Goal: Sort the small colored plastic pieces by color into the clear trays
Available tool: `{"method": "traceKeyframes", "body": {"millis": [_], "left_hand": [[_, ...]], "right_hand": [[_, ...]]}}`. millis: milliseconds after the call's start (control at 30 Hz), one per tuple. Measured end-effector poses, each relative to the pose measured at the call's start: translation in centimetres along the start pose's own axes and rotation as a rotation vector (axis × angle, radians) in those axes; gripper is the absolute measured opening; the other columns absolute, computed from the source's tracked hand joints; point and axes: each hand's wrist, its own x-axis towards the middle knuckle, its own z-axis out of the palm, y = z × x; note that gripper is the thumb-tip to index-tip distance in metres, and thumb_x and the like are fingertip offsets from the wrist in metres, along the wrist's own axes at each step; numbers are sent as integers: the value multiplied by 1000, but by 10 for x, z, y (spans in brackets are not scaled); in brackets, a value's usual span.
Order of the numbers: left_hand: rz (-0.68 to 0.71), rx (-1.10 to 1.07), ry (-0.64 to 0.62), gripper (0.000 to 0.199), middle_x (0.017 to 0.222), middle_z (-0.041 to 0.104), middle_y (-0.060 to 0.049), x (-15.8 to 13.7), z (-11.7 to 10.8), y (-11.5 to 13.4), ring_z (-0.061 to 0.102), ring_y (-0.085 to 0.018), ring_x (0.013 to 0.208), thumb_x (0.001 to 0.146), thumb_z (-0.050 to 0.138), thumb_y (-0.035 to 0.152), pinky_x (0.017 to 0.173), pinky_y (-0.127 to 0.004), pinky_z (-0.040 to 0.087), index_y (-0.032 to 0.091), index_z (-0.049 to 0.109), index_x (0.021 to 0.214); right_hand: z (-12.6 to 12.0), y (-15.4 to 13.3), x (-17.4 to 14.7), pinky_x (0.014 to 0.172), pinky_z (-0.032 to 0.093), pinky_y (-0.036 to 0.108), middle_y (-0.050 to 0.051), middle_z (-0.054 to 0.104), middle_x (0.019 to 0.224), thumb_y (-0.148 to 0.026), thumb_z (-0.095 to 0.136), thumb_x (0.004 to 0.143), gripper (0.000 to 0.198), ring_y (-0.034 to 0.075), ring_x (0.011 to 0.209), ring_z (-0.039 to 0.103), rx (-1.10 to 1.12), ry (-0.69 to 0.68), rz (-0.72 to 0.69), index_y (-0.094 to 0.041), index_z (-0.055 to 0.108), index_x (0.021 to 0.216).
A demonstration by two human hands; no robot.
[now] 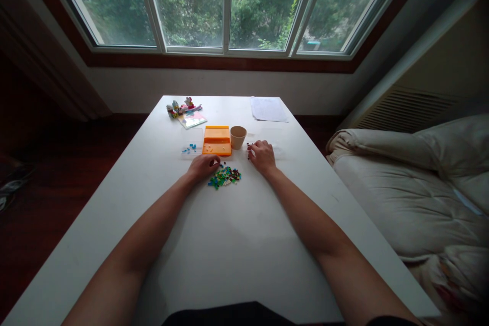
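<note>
A loose pile of tiny building bricks (224, 177), mostly green with blue, brown and pale ones, lies on the white table (244, 244). At its upper left edge is my left hand (204, 166), thumb and fingers curled together; anything between them is too small to make out. My right hand (263, 157) rests over a clear tray (277, 151) to the right, its fingers bent down beside a few dark bricks (249, 145). Whatever those fingertips grip is hidden. Blue bricks (190, 148) sit in another clear tray (184, 156) on the left.
Between the trays stand an orange tray (217, 141) with a few small pieces and a brown cup (238, 136). Farther back are colourful assembled figures (183, 107), a shiny flat packet (192, 120) and paper sheets (269, 109). A padded beige sofa (385, 188) flanks the table's right side.
</note>
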Motion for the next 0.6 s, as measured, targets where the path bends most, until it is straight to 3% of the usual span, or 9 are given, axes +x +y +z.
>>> {"method": "traceKeyframes", "body": {"millis": [167,600], "left_hand": [[5,-13,-14,20,74,65,0,0,0,-1,55,-15,66,84,58,32,59,-25,33,24,73,95],[9,-7,-21,20,73,65,0,0,0,-2,55,-14,66,84,58,32,60,-25,35,25,74,96]], "right_hand": [[0,-3,0,91,32,40,12,61,111,-29,55,93,29,29,106,45,-39,-44,35,-21,66,119],[2,2,-1,86,32,35,8,68,97,-17,52,88,20,24,95,53,36,-27,24,-20,68,100]]}}
